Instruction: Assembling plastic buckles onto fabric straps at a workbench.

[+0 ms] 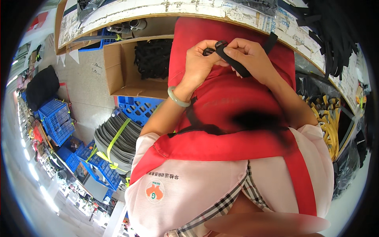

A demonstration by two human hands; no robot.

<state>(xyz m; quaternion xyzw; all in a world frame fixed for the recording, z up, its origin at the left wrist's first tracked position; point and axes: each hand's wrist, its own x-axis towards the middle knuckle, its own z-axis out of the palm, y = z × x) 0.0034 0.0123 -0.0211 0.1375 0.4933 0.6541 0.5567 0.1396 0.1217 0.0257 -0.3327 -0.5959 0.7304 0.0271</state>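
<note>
Over the lap of a red apron (233,94), my two hands meet at one length of black strap (236,64). My left hand (198,63), with a pale bangle on its wrist, is closed with fingertips and thumb pinching the strap's end. A dark, glossy piece (209,51) shows at those fingertips; its exact kind is hard to make out. My right hand (249,59) is closed around the strap, thumb on top. One part of the strap hangs below the right fingers, and a flat black end (270,42) sticks out behind that hand.
A worn white worktable (166,8) runs along the far side, with black straps (329,47) draped over its right edge. At left stand a cardboard box (118,75) of black pieces, a grey webbing bundle (118,138) and blue crates (57,120). Yellow strips (329,122) hang at right.
</note>
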